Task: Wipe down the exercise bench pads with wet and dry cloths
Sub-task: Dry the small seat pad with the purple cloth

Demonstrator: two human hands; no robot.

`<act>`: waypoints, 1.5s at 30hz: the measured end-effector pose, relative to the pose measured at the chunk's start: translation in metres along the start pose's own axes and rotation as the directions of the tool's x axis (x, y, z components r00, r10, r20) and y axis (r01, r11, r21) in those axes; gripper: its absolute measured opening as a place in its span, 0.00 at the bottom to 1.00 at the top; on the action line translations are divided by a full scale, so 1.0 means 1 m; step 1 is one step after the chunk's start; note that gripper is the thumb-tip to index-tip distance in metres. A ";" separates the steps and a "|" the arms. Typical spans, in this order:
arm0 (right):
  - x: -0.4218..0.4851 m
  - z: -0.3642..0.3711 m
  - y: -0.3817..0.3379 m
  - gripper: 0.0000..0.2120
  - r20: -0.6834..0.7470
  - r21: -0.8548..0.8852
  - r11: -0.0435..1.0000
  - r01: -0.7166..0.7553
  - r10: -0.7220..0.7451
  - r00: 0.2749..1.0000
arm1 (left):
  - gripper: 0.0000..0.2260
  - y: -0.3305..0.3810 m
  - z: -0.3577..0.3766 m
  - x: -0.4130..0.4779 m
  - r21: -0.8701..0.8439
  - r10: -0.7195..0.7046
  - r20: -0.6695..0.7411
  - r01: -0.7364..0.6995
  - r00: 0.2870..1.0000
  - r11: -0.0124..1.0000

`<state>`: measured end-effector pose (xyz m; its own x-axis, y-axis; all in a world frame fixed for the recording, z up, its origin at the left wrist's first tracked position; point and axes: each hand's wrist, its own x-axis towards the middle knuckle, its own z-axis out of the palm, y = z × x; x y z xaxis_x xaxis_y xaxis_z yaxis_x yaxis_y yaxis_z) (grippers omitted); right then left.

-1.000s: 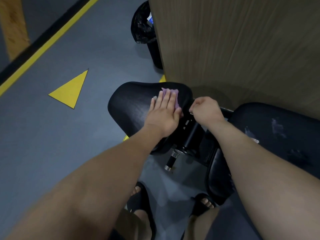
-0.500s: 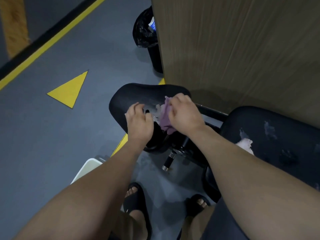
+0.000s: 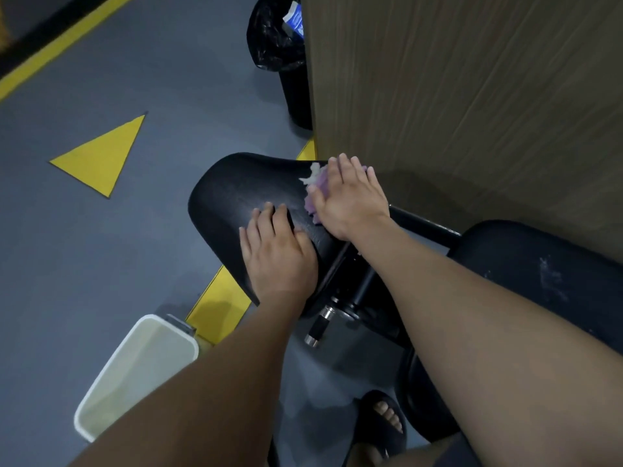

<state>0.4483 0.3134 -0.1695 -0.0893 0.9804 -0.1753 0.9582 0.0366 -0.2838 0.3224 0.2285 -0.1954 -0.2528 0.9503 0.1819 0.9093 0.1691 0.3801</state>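
Nearest, a white bin (image 3: 141, 358) stands on the floor. Beyond it, the left hand (image 3: 279, 257) lies flat and relaxed on the black pad (image 3: 229, 197). Farther on, the right hand (image 3: 347, 197), fingers straight, presses a purple cloth (image 3: 322, 180) onto the pad's far edge.

Yellow floor triangle (image 3: 97, 156), black lined bin (image 3: 279, 45), wood-grain panel (image 3: 472, 96), white tub (image 3: 135, 365), perhaps holding water

setting: gym floor. evidence: black padded bench seat (image 3: 236, 197) and a second black pad (image 3: 539, 264) on a black metal frame (image 3: 421, 227) with a chrome-tipped adjustment pin (image 3: 318, 326); grey flooring (image 3: 135, 247) marked with a yellow triangle (image 3: 101, 156) and a yellow line (image 3: 60, 45); lined black bin (image 3: 279, 35) beside a wood-grain panel (image 3: 472, 96).
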 end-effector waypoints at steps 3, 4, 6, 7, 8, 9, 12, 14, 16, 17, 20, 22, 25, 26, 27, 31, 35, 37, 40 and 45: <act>0.030 -0.005 -0.005 0.35 0.029 -0.002 1.000 -0.014 0.014 0.999 | 0.24 0.000 0.005 0.000 0.036 0.006 -0.018 -0.006 1.000 0.999; 0.041 -0.005 -0.006 0.33 0.049 -0.010 1.000 -0.011 0.011 0.999 | 0.23 -0.001 0.007 0.000 0.049 0.005 -0.020 -0.004 1.000 0.999; 0.064 -0.008 -0.009 0.29 0.117 0.005 1.000 -0.006 0.005 0.993 | 0.23 -0.001 0.009 0.000 0.070 0.003 -0.029 -0.001 1.000 0.998; 0.076 -0.011 -0.011 0.27 0.167 0.011 1.000 0.014 -0.015 0.986 | 0.23 -0.001 0.010 0.000 0.076 0.003 -0.037 0.000 0.999 0.997; 0.088 -0.015 -0.012 0.25 0.237 0.021 0.999 0.044 -0.048 0.970 | 0.23 -0.001 0.011 0.000 0.081 0.005 -0.047 -0.001 0.999 0.997; 0.099 -0.018 -0.014 0.24 0.315 0.052 0.996 0.070 -0.083 0.945 | 0.23 -0.001 0.012 0.000 0.088 0.009 -0.059 -0.004 0.998 0.996; 0.125 -0.021 -0.020 0.20 0.496 0.264 0.964 0.019 -0.153 0.855 | 0.22 -0.001 0.015 0.001 0.107 0.016 -0.091 -0.007 0.996 0.994; 0.135 -0.018 -0.024 0.20 0.559 0.400 0.915 -0.062 -0.190 0.808 | 0.22 -0.002 0.017 0.002 0.116 0.022 -0.105 -0.009 0.994 0.993; 0.141 -0.014 -0.023 0.23 0.606 0.459 0.880 -0.120 -0.211 0.767 | 0.22 -0.002 0.017 0.002 0.121 0.028 -0.112 -0.014 0.993 0.992; 0.142 -0.015 -0.020 0.22 0.618 0.479 0.863 -0.159 -0.203 0.760 | 0.22 -0.002 0.017 0.001 0.119 0.030 -0.113 -0.016 0.993 0.993; 0.139 -0.018 -0.006 0.20 0.636 0.505 0.831 -0.233 -0.176 0.751 | 0.22 -0.001 0.017 0.002 0.101 0.030 -0.109 -0.019 0.994 0.995; 0.132 -0.022 0.004 0.19 0.622 0.526 0.806 -0.272 -0.146 0.769 | 0.22 -0.001 0.016 0.001 0.092 0.027 -0.102 -0.017 0.994 0.996; 0.116 -0.025 0.024 0.14 0.528 0.537 0.801 -0.264 -0.075 0.846 | 0.22 -0.002 0.016 0.000 0.083 0.021 -0.082 -0.014 0.996 0.996; 0.107 -0.027 0.028 0.14 0.507 0.538 0.798 -0.272 -0.048 0.861 | 0.22 -0.002 0.016 -0.001 0.083 0.018 -0.076 -0.012 0.997 0.996; 0.100 -0.027 0.033 0.16 0.486 0.554 0.780 -0.289 -0.022 0.873 | 0.22 -0.002 0.015 -0.001 0.085 0.015 -0.072 -0.009 0.997 0.996; 0.069 -0.028 0.051 0.19 0.416 0.574 0.753 -0.323 0.072 0.906 | 0.21 -0.002 0.015 -0.001 0.086 0.025 -0.078 -0.019 0.997 0.996; 0.032 -0.016 0.067 0.19 0.337 0.670 0.663 -0.334 0.129 0.933 | 0.21 -0.003 0.017 -0.002 0.077 0.030 -0.103 -0.022 0.994 0.997; 0.016 -0.005 0.067 0.19 0.269 0.763 0.558 -0.327 0.187 0.945 | 0.21 -0.003 0.018 -0.003 0.070 0.035 -0.104 -0.027 0.994 0.997; -0.009 0.018 0.058 0.21 0.192 0.863 0.404 -0.302 0.290 0.937 | 0.21 -0.003 0.018 -0.004 0.076 0.045 -0.104 -0.037 0.994 0.996; -0.049 0.057 0.026 0.31 0.120 0.865 0.411 -0.287 0.386 0.915 | 0.22 -0.002 0.018 -0.005 0.078 0.036 -0.112 -0.027 0.993 0.997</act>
<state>0.4619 0.2551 -0.2216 0.2558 0.8878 -0.3827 0.1845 -0.4334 -0.8821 0.3275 0.2285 -0.2138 -0.2558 0.9203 0.2961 0.9389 0.1635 0.3029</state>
